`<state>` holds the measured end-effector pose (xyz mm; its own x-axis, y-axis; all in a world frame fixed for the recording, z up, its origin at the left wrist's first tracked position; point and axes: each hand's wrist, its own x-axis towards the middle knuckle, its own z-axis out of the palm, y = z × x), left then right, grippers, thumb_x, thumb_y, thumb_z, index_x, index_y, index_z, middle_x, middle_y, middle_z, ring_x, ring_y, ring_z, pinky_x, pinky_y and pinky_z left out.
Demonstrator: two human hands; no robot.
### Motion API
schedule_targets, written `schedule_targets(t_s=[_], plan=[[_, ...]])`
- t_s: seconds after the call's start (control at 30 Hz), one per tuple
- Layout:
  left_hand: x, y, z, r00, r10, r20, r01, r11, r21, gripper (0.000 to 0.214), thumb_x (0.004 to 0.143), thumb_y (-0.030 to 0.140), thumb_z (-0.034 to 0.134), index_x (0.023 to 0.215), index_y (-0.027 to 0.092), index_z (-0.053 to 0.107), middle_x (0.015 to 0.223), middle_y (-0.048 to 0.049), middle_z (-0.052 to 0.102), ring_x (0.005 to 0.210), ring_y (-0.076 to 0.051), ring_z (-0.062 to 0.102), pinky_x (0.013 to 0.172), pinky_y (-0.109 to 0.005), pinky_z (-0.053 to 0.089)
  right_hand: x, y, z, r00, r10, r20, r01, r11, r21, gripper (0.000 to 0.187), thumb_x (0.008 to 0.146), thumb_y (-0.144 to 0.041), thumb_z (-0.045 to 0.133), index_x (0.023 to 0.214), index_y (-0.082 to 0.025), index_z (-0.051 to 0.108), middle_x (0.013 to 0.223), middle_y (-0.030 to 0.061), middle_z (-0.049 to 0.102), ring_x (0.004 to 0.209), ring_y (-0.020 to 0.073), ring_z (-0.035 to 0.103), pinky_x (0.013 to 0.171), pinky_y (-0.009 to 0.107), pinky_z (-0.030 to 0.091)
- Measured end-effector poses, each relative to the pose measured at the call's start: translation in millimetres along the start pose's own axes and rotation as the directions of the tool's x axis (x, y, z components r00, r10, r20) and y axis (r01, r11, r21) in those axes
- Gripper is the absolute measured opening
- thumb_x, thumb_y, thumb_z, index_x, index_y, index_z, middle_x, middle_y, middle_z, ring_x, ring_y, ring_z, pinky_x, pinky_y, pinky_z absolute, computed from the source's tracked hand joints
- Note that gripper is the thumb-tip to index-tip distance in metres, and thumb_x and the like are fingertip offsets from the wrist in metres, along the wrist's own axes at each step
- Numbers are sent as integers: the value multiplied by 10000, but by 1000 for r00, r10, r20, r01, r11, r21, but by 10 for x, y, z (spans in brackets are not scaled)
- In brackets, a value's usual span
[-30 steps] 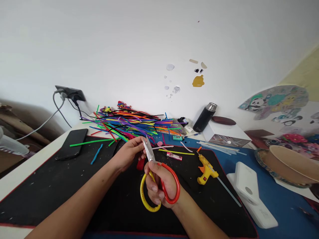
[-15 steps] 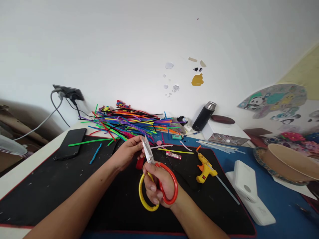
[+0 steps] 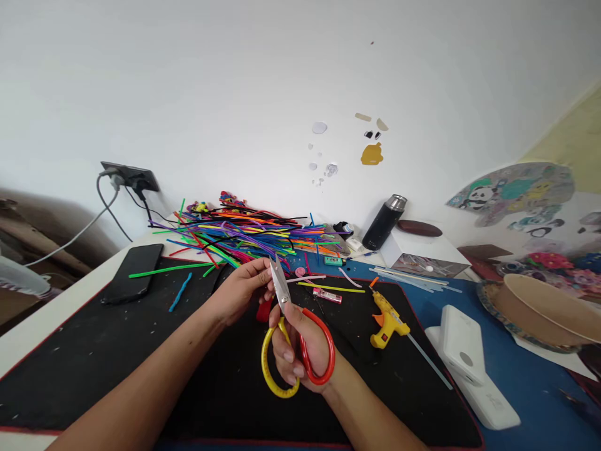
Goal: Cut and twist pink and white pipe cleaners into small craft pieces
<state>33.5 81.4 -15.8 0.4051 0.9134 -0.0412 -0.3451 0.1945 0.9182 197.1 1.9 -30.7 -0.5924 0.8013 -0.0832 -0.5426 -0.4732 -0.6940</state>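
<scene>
Hands (image 3: pixel 244 288) (image 3: pixel 315 349) and scissors (image 3: pixel 282 288) almost unmoved, print on pink-and-white item (image 3: pixel 327 295) illegible.

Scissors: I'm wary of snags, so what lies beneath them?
The black mat shows beneath the scissors; a red object partly shows near the left hand. What the right hand covers there cannot be seen.

no legible text, print on teal item (image 3: pixel 333 260) too small, marking on lower white device (image 3: pixel 489 401) too faint
</scene>
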Motion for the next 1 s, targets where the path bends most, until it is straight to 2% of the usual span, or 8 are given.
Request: schedule_targets(t_s=[0.17, 0.3, 0.37, 0.63, 0.8, 1.0], plan=[[-5, 20, 14, 1000, 13, 4, -13, 1000, -12, 388, 777, 455, 899, 783, 162, 645, 630, 17, 600, 522, -94, 519, 500, -197, 394, 7, 18, 2, 1000, -15, 18, 16, 1000, -15, 625, 948, -782, 545, 1029, -168, 631, 492, -92, 553, 284, 51, 330, 330, 174, 353], [-2, 16, 17, 1000, 11, 9, -11, 1000, -23, 397, 762, 454, 911, 771, 158, 647, 623, 16, 597, 518, -94, 515, 495, -197, 395, 21, 31, -10, 999, -5, 43, 5, 1000, 7, 691, 920, -835, 518, 1045, -165, 633, 504, -64, 591, 302, 75, 405, 344, 188, 396], [-1, 10, 19, 1000, 11, 8, -11, 1000, -24, 398, 763, 458, 911, 775, 158, 649, 623, 18, 593, 521, -93, 515, 495, -196, 396, 25, 32, -15, 999, -1, 52, 0, 1000, 24, 675, 923, -835, 513, 1025, -177, 624, 509, -55, 604, 312, 86, 430, 350, 192, 413], [-7, 15, 47, 1000, 6, 14, -6, 1000, 20, 404, 785, 483, 888, 780, 156, 651, 644, 17, 589, 541, -94, 517, 506, -195, 412, 22, 6, -37, 999, -25, 24, 24, 998, 56, 584, 949, -761, 570, 944, -181, 633, 446, -89, 513, 271, 62, 328, 297, 158, 346], [-7, 18, 33, 1000, 3, 9, -4, 1000, 25, 424, 765, 502, 900, 801, 159, 653, 647, 23, 594, 536, -91, 520, 502, -190, 411, 5, -7, -12, 1000, -15, 5, 15, 997, 72, 503, 940, -690, 650, 910, -189, 624, 434, -95, 501, 261, 59, 331, 275, 149, 372], [4, 6, 21, 1000, -3, 17, 2, 1000, 21, 435, 740, 495, 919, 794, 158, 651, 633, 25, 593, 532, -89, 514, 505, -191, 406, -9, -3, 29, 1000, -3, -6, 3, 997, 76, 437, 955, -627, 665, 889, -201, 601, 435, -103, 485, 257, 54, 322, 264, 148, 393]])
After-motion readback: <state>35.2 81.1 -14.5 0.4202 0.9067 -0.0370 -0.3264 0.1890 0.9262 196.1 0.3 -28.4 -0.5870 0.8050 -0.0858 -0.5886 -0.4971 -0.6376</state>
